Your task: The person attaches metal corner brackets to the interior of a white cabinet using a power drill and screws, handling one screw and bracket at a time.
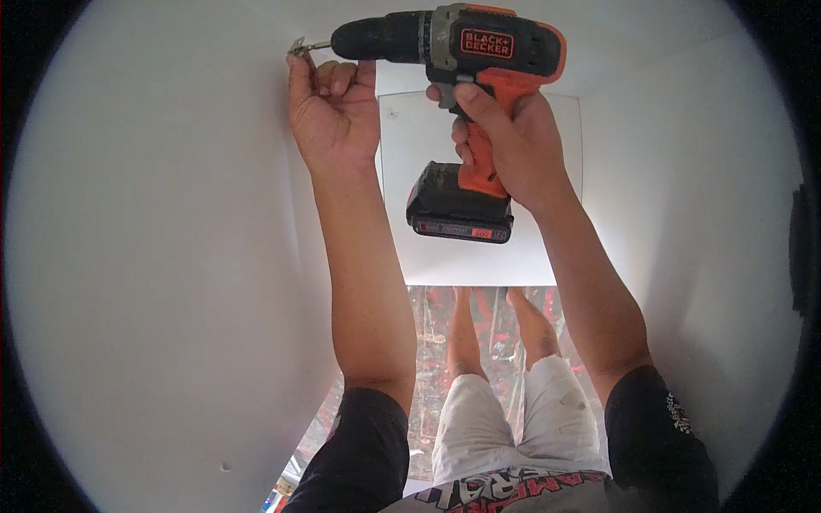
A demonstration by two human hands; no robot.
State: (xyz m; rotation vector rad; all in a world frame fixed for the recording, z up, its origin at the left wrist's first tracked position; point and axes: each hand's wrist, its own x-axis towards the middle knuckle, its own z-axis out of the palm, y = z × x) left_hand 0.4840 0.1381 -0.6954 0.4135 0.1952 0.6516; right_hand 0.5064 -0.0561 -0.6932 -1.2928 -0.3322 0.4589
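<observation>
My right hand (534,154) is wrapped round the orange grip of a black and orange cordless drill (470,64), its index finger at the trigger. The drill lies level, with its chuck toward the left and a black battery pack (457,205) at the foot of the handle. A slim bit (320,45) runs from the chuck to a small metal bracket (297,48) against the left white panel. Beneath it, the raised fingertips of my left hand (338,124) pinch the bracket, with the other fingers curled under the chuck. The bracket's exact shape is too small to tell.
White panels enclose the space, one on the left (171,239) and one on the right (710,231). A white board (479,269) lies below the drill. Farther down are my bare legs and a red-and-grey mottled floor (423,342). A small knob-like spot (226,467) marks the left panel.
</observation>
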